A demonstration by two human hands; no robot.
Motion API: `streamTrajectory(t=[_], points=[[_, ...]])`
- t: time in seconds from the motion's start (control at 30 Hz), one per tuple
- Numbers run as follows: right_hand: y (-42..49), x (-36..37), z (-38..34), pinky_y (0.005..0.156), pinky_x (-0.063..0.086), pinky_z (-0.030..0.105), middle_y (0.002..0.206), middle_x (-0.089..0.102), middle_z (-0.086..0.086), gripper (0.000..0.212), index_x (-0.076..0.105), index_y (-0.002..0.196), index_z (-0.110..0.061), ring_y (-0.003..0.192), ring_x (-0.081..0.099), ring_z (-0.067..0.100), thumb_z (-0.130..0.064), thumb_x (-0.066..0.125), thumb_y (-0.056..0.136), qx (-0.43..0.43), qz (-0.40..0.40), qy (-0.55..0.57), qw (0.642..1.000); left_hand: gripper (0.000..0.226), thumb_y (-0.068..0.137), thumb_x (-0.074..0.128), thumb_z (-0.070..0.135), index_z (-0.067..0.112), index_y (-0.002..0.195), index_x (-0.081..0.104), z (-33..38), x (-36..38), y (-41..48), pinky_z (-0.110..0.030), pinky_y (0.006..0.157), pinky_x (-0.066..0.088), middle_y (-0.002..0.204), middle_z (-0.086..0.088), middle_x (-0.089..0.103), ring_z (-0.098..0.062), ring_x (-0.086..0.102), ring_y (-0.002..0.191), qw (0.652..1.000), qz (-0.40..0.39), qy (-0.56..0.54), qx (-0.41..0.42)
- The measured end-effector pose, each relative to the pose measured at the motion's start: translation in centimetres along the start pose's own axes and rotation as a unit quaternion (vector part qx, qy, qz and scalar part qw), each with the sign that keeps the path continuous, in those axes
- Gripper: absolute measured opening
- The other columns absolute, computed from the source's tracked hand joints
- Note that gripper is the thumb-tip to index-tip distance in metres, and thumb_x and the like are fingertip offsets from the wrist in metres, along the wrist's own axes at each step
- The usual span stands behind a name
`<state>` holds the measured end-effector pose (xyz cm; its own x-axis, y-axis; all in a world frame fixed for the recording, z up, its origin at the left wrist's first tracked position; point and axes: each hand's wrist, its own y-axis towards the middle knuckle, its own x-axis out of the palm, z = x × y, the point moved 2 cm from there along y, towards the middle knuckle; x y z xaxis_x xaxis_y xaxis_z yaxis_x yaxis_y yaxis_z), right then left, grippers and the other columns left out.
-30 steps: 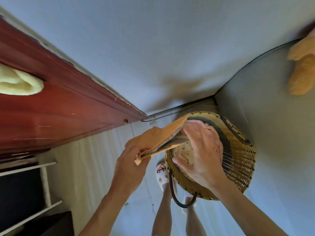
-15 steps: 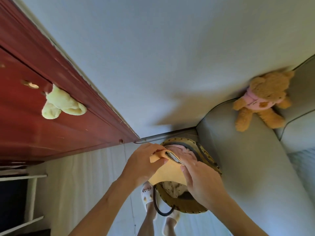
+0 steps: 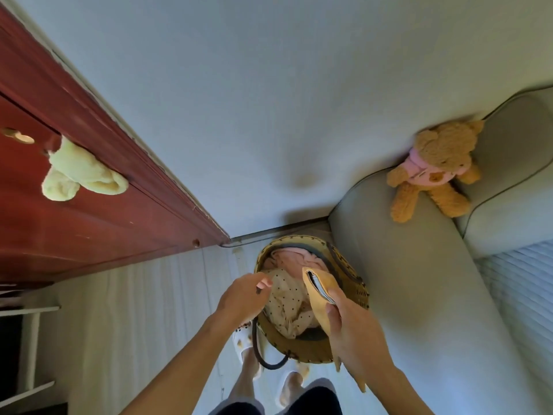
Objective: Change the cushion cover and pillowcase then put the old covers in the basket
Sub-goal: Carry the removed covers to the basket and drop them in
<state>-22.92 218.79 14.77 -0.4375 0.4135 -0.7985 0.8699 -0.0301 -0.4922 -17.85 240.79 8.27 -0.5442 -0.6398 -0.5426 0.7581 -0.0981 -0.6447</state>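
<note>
A woven basket [image 3: 353,280] with a dark handle stands on the floor against the sofa arm. Inside lie a pink cloth [image 3: 294,256] and a cream dotted cover [image 3: 285,304]. My right hand [image 3: 354,327] grips an orange-yellow cover [image 3: 318,287] with an open zip edge and holds it over the basket's right side. My left hand [image 3: 244,299] hovers at the basket's left rim with loosely curled fingers and holds nothing.
A grey sofa [image 3: 419,280] fills the right, with a brown teddy bear [image 3: 437,169] in a pink top on its arm. A red wooden door [image 3: 89,217] with a pale towel [image 3: 80,175] on its handle stands left. My slippered feet [image 3: 266,366] are below the basket.
My left hand has let go of the orange-yellow cover and drawn back to the left. My right hand alone now holds the cover over the basket. The view has tilted up.
</note>
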Motion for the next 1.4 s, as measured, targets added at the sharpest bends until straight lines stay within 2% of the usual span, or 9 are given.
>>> streamTrajectory(t=[0.33, 0.5, 0.7, 0.97, 1.03, 1.1, 1.2, 1.3, 1.4], points=[[8.5, 3.7, 8.1, 0.047, 0.037, 0.015, 0.064, 0.053, -0.014, 0.038, 0.045, 0.141, -0.028, 0.053, 0.052, 0.001, -0.034, 0.040, 0.104, -0.029, -0.008, 0.056, 0.998, 0.037, 0.102, 0.044, 0.036, 0.027, 0.137, 0.049, -6.9, 8.9, 6.5, -0.029, 0.089, 0.048, 0.138, -0.001, 0.052, -0.021, 0.055, 0.119, 0.990, 0.022, 0.097, -0.098], [15.3, 7.7, 12.5, 0.050, 0.034, 0.014, 0.089, 0.057, -0.010, 0.037, 0.042, 0.139, -0.034, 0.067, 0.049, 0.004, -0.029, 0.043, 0.102, -0.069, 0.044, -0.090, 0.993, 0.060, 0.100, 0.041, 0.039, 0.027, 0.154, 0.017, -11.1, 14.9, 13.7, -0.050, 0.109, 0.040, 0.160, -0.008, 0.023, -0.031, 0.034, 0.141, 0.985, 0.106, 0.093, -0.103], [18.9, 20.3, 13.2, 0.050, 0.052, 0.030, 0.085, 0.054, -0.004, 0.044, 0.042, 0.137, -0.034, 0.068, 0.055, 0.017, -0.023, 0.055, 0.096, -0.160, 0.038, -0.085, 0.983, 0.078, 0.099, 0.052, 0.037, 0.026, 0.156, 0.000, -14.5, 19.4, 17.2, -0.052, 0.095, 0.049, 0.156, -0.009, 0.030, -0.034, 0.049, 0.129, 0.975, 0.194, 0.055, -0.095], [21.6, 35.7, 12.8, 0.088, 0.046, 0.043, 0.129, 0.059, 0.003, 0.051, 0.036, 0.144, -0.037, 0.114, 0.054, 0.032, -0.035, 0.051, 0.096, -0.206, -0.161, -0.135, 0.956, 0.084, 0.092, 0.049, 0.010, 0.028, 0.157, -0.002, -17.7, 20.5, 18.8, -0.038, 0.091, 0.047, 0.156, -0.002, 0.022, -0.028, 0.050, 0.126, 0.973, 0.199, 0.079, -0.090], [22.1, 37.2, 13.0, 0.093, 0.046, 0.043, 0.134, 0.053, 0.004, 0.050, 0.037, 0.144, -0.037, 0.118, 0.050, 0.030, -0.045, 0.046, 0.096, -0.199, -0.215, -0.111, 0.950, 0.079, 0.093, 0.048, 0.012, 0.025, 0.157, 0.004, -17.8, 20.7, 18.6, -0.033, 0.079, 0.049, 0.154, -0.003, 0.029, -0.028, 0.057, 0.117, 0.967, 0.217, 0.101, -0.087], [23.1, 36.9, 13.1, 0.093, 0.048, 0.041, 0.127, 0.054, 0.004, 0.045, 0.051, 0.134, -0.032, 0.118, 0.050, 0.026, -0.052, 0.044, 0.095, -0.177, -0.100, -0.087, 0.975, 0.067, 0.092, 0.050, 0.015, 0.014, 0.154, 0.028, -17.4, 20.6, 18.5, -0.021, 0.050, 0.040, 0.138, -0.006, 0.053, -0.023, 0.068, 0.085, 0.953, 0.262, 0.145, -0.039], [25.0, 36.7, 13.9, 0.109, 0.032, 0.055, 0.154, 0.028, 0.007, 0.056, 0.040, 0.143, -0.040, 0.142, 0.025, 0.034, -0.064, 0.044, 0.092, -0.116, 0.014, -0.092, 0.989, 0.077, 0.083, 0.064, 0.015, 0.009, 0.152, 0.032, -18.0, 20.7, 18.9, -0.023, 0.043, 0.048, 0.131, -0.009, 0.059, -0.021, 0.070, 0.081, 0.943, 0.276, 0.186, -0.025], [27.1, 39.0, 15.1, 0.104, 0.005, 0.077, 0.161, -0.029, -0.002, 0.070, 0.003, 0.151, -0.055, 0.146, -0.025, 0.040, -0.069, 0.039, 0.093, -0.107, -0.091, -0.099, 0.985, 0.088, 0.087, 0.063, 0.022, 0.013, 0.157, 0.011, -18.1, 21.0, 19.0, -0.025, 0.055, 0.055, 0.144, -0.007, 0.047, -0.020, 0.066, 0.098, 0.946, 0.250, 0.204, -0.031], [29.0, 41.5, 16.2, 0.103, -0.004, 0.082, 0.151, -0.046, -0.008, 0.069, -0.021, 0.144, -0.059, 0.139, -0.042, 0.035, -0.074, 0.022, 0.092, -0.085, -0.171, -0.121, 0.974, 0.094, 0.087, 0.065, 0.022, 0.016, 0.157, 0.002, -18.4, 21.0, 19.1, -0.030, 0.060, 0.057, 0.144, -0.008, 0.043, -0.023, 0.065, 0.101, 0.951, 0.257, 0.171, -0.011]])
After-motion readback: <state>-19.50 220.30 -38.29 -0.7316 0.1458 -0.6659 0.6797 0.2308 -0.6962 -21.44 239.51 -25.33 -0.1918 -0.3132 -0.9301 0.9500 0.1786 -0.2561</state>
